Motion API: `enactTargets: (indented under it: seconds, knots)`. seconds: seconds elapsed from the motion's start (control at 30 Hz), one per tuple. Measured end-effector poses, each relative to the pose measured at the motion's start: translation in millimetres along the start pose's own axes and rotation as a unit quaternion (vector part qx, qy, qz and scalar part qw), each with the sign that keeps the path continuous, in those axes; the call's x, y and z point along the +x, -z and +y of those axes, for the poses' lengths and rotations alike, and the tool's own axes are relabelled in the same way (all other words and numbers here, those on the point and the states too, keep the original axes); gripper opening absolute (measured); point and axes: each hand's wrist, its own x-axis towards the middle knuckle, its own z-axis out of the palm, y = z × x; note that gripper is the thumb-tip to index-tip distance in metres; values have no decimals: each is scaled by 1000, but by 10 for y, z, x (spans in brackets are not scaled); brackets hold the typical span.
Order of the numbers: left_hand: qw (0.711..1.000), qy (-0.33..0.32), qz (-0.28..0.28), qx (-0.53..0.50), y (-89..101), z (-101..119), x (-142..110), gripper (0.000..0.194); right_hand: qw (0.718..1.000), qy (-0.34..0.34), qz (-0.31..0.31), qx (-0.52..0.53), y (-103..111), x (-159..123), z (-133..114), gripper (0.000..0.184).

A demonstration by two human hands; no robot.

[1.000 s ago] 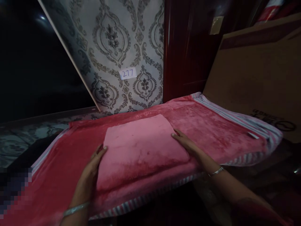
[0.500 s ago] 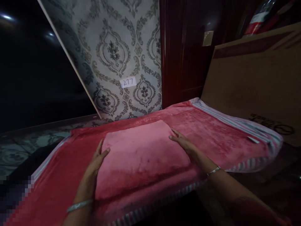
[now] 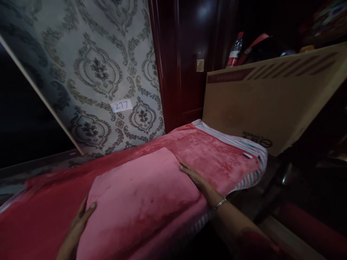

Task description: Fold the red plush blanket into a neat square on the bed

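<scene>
Left hand (image 3: pixel 77 225): placed along the left edge of a pink plush bundle (image 3: pixel 141 195); thumb held apart from the fingers, its tip laid against the bundle's edge, the fingers partly hidden. Right hand (image 3: pixel 195 177): set at the opposite edge, towards the upper right corner of the bundle; fingers extended forward, nothing seen pinched; a silvery bracelet (image 3: pixel 220 203) is worn at the wrist. Pink plush bundle: laid flat between the two hands, thick, mottled darker red on its near part, lower edge cut off by the view. Red blanket (image 3: pixel 54 216): spread beneath the bundle and out to both sides; a striped border (image 3: pixel 230 136) is shown along its right end, with a small white tag (image 3: pixel 247 155) just beside it. Dark panel (image 3: pixel 24 115): edged by a pale strip, seen at far left. Cardboard box (image 3: pixel 244 104): stood beyond the blanket's right end; a red-capped bottle (image 3: pixel 235 52) is seen above its rim. Patterned wall (image 3: pixel 100 72): marked with a card (image 3: pixel 121 105) lettered "277". Dark red door (image 3: pixel 187 43): fitted with a brass-coloured plate (image 3: pixel 200 65).
</scene>
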Motion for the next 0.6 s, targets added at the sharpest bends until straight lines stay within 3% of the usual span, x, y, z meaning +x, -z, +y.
enactTargets:
  seconds: [0.1,0.23,0.6]
  knots:
    - [1000,-1,9,-13,-23,53,-59,81,999,35,-8,-5,23,-61,-58,74]
    - [997,-29,-40,-65,-61,171,-223,73,998,63,-21,19,21,-105,-117,70]
    - [994,-71,-50,-70,-97,155,-286,74,992,-18,12,124,-40,-137,-125,54]
